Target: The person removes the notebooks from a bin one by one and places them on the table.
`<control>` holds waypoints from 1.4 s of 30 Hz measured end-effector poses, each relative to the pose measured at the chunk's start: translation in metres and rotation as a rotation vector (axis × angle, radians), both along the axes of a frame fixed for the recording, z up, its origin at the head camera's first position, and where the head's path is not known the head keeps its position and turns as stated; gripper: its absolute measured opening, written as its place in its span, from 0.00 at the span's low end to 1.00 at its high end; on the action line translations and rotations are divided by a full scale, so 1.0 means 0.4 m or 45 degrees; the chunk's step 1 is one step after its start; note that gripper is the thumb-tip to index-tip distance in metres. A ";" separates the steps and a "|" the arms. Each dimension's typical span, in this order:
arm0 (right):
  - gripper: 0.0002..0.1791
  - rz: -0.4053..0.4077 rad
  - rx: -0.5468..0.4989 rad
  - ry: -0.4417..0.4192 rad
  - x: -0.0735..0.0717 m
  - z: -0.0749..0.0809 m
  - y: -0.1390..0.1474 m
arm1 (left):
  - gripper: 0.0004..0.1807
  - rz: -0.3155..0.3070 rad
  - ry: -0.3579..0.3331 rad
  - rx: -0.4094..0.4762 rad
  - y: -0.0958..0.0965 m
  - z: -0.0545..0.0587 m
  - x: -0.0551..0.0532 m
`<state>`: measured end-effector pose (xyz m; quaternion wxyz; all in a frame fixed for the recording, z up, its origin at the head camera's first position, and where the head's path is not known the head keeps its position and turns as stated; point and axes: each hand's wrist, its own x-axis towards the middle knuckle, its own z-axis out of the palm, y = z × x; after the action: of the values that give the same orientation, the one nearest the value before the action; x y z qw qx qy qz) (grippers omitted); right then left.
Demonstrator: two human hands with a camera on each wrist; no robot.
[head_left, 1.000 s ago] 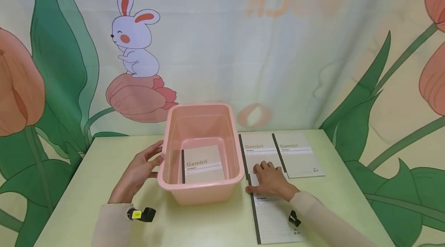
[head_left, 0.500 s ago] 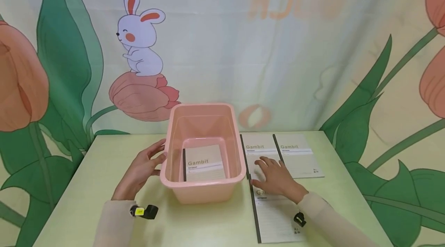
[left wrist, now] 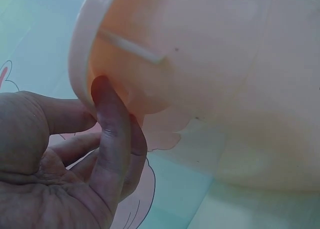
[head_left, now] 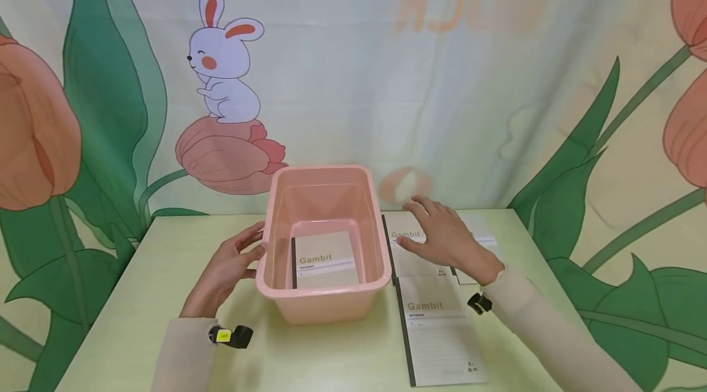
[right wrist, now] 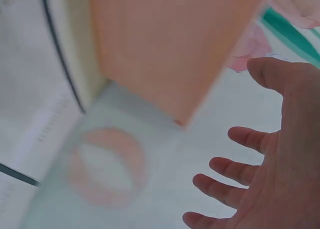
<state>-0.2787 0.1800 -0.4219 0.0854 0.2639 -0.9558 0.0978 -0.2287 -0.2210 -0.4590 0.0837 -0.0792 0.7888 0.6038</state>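
A pink plastic basin [head_left: 323, 306] stands on the table, with one Gambit notebook [head_left: 324, 257] lying inside it. My left hand [head_left: 223, 272] pinches the basin's left rim; in the left wrist view the thumb and a finger [left wrist: 112, 124] meet at the lip. Above the back notebooks my right hand [head_left: 450, 238] hovers with its fingers spread and holds nothing. Under it lie a back-left notebook [head_left: 420, 266] and a partly hidden back-right notebook [head_left: 486, 238]. Nearer the front lies another notebook [head_left: 442, 343], fully visible, with a black spine.
Behind the pale green table [head_left: 326, 361] hangs a curtain [head_left: 331, 73] printed with a rabbit and tulips. The basin's right side [right wrist: 170, 49] rises close beside the back-left notebook.
My right hand has lifted off the front notebook and moved toward the back, over the back notebooks. The left hand keeps its place at the basin's rim.
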 end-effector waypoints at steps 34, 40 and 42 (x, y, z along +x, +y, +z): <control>0.40 0.172 0.188 -0.231 -0.140 0.222 -0.381 | 0.33 0.008 0.012 -0.017 0.004 0.018 -0.012; 0.41 0.146 0.295 -0.373 -0.163 0.204 -0.455 | 0.33 0.031 -0.001 -0.001 -0.001 0.013 -0.006; 0.41 0.114 0.329 -0.422 -0.167 0.193 -0.472 | 0.33 0.027 0.003 0.006 0.000 0.008 -0.003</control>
<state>-0.3456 -0.0088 -0.3446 -0.1117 0.2950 -0.9487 0.0204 -0.2298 -0.2209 -0.4558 0.0766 -0.0867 0.7866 0.6065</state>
